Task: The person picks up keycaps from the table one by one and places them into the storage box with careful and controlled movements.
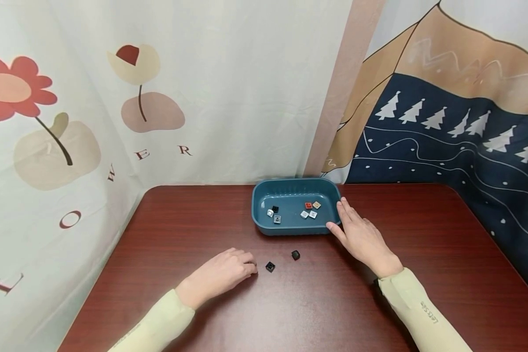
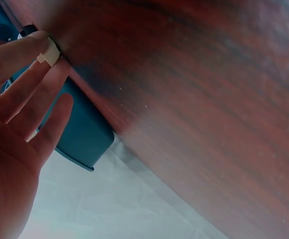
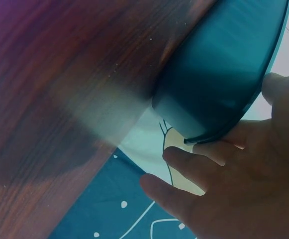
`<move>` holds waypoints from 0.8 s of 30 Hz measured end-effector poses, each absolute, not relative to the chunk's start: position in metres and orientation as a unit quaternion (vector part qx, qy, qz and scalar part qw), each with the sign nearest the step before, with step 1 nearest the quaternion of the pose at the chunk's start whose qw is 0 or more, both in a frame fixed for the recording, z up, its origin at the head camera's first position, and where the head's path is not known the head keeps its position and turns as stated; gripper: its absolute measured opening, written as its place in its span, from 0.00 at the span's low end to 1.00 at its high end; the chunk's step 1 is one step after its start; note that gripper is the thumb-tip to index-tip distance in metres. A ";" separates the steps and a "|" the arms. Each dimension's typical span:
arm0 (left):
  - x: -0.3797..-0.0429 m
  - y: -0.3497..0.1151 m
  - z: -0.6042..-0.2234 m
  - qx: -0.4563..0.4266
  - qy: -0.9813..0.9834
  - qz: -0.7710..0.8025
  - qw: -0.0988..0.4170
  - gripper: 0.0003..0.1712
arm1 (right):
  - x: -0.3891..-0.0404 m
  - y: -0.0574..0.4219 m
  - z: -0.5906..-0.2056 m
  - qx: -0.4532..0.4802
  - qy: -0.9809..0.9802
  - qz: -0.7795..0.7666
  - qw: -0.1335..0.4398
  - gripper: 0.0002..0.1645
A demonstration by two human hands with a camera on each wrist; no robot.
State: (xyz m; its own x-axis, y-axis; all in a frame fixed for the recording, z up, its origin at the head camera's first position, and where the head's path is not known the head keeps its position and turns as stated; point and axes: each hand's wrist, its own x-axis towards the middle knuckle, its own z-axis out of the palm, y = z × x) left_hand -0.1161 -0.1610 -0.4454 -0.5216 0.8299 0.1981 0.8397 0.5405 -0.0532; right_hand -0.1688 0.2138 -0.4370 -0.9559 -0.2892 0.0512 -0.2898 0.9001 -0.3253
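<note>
My left hand [image 1: 226,270] hovers low over the table, left of two black keycaps. In the left wrist view, thumb and fingertips pinch a small cream keycap [image 2: 49,54]; the head view hides it behind the fingers. Just right of that hand lies a black keycap [image 1: 270,267], with another black keycap [image 1: 296,254] a little farther off. My right hand [image 1: 363,239] rests against the right end of a blue plastic bin [image 1: 297,231], thumb at the front corner of the rim, fingers extended along the side.
Inside the bin, a white keycap [image 1: 270,212], a black one [image 1: 275,209] and a grey one [image 1: 277,219] lie left. A red keycap [image 1: 308,206], a beige one [image 1: 317,205] and white ones [image 1: 313,214] lie right. Behind the brown table [image 1: 193,220] hangs a printed curtain [image 1: 246,98].
</note>
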 end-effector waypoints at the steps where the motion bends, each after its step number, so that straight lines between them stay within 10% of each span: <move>1: -0.116 -0.161 -0.445 -0.476 -0.874 -0.026 0.097 0.08 | -0.169 0.214 -0.437 0.149 -0.975 0.167 0.001 0.49; 24: -0.120 -0.156 -0.424 -0.500 -0.848 -0.054 0.170 0.10 | -0.169 0.214 -0.438 0.148 -0.974 0.172 0.004 0.48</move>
State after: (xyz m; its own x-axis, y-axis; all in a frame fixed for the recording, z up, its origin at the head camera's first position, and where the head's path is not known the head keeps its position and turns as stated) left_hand -0.1202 -0.1558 -0.4245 -0.4426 0.8286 0.3427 0.8655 0.4948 -0.0785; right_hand -0.1691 0.2139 -0.4379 -0.9561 -0.2874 0.0577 -0.2898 0.8972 -0.3333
